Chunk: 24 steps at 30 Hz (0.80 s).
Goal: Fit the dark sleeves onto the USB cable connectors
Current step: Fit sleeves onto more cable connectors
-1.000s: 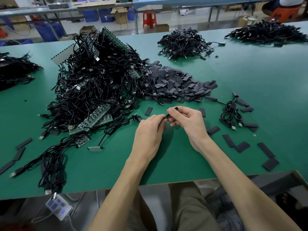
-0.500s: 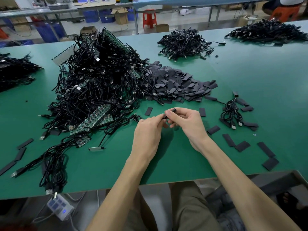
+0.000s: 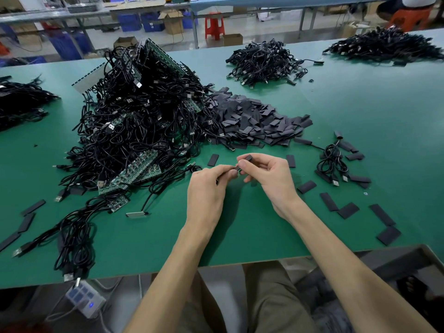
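Note:
My right hand (image 3: 269,179) pinches a short dark sleeve (image 3: 247,157) between thumb and forefinger above the green table (image 3: 240,227). My left hand (image 3: 206,191) pinches the end of a black USB cable (image 3: 192,168), its tip at the sleeve's lower opening; the connector is mostly hidden by my fingers. A heap of loose dark sleeves (image 3: 254,121) lies just beyond my hands. A big tangle of black USB cables with green circuit boards (image 3: 134,131) fills the left.
Single sleeves (image 3: 348,210) lie scattered at the right, beside a coiled cable with sleeves (image 3: 332,162). More cable piles sit at the far middle (image 3: 264,61), far right (image 3: 384,44) and far left (image 3: 19,102). A power strip (image 3: 85,299) hangs below the table's near edge.
Both hands have lifted slightly and shifted away from me. The right hand's fingers have turned the sleeve more upright against the cable end.

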Motion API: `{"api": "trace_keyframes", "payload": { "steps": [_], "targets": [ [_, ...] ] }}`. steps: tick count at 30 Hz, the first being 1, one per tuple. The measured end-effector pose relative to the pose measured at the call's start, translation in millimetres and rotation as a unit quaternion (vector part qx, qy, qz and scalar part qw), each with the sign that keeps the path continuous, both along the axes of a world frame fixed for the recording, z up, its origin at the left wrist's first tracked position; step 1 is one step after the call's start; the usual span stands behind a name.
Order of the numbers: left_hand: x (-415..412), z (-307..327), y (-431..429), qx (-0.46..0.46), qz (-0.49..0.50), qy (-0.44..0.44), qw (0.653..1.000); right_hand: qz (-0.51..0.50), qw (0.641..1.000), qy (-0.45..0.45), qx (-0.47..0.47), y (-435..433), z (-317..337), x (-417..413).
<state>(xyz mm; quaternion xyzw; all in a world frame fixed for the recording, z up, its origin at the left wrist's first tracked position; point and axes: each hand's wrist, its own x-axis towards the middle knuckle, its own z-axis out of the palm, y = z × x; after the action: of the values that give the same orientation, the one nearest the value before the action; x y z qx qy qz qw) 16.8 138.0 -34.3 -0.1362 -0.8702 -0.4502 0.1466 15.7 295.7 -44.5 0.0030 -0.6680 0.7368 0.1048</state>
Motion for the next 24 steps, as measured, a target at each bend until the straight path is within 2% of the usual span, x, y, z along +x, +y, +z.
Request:
{"api": "trace_keyframes", "payload": {
  "steps": [6,11,16,24],
  "targets": [
    [-1.6,-2.9,-1.5,0.024,0.007,-0.016,1.000,0.023,1.000,0.003,0.011,0.1,0.6,0.6],
    [-4.7,-3.3,-4.0,0.089,-0.002,-0.020,0.996,0.044,0.999,0.013,-0.015,0.7,3.4,1.7],
    [-6.5,-2.4,-5.9,0.091,-0.009,0.008,0.996,0.064,0.997,0.010,-0.052,1.7,5.6,3.4],
    [-6.5,-5.6,-7.1,0.095,-0.026,0.016,0.995,0.078,0.996,0.004,-0.052,0.8,6.5,5.2]
  ]
}}
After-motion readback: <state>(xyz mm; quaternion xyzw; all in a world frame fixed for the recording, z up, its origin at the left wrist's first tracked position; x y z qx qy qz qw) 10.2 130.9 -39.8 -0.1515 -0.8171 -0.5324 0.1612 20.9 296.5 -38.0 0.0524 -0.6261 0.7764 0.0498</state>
